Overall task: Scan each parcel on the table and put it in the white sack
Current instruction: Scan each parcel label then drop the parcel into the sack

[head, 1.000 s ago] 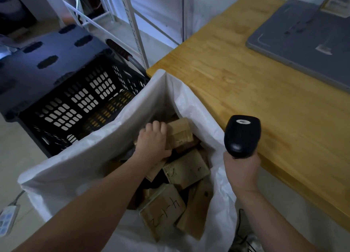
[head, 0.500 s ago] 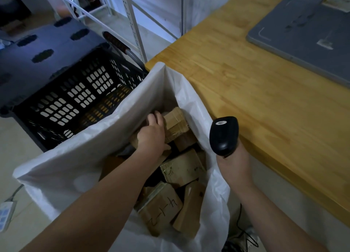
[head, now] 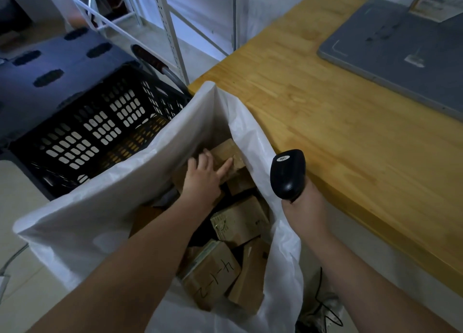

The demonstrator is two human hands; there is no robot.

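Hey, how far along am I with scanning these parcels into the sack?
Done: several brown parcels lie in the white sack. In hand: your left hand rests with straight fingers on the topmost parcel there; your right hand grips the scanner. Left: cannot tell, only part of the table shows, bearing a grey pad.

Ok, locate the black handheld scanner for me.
Head view, right of centre: the black handheld scanner is gripped in the right hand, between the white sack and the wooden table.
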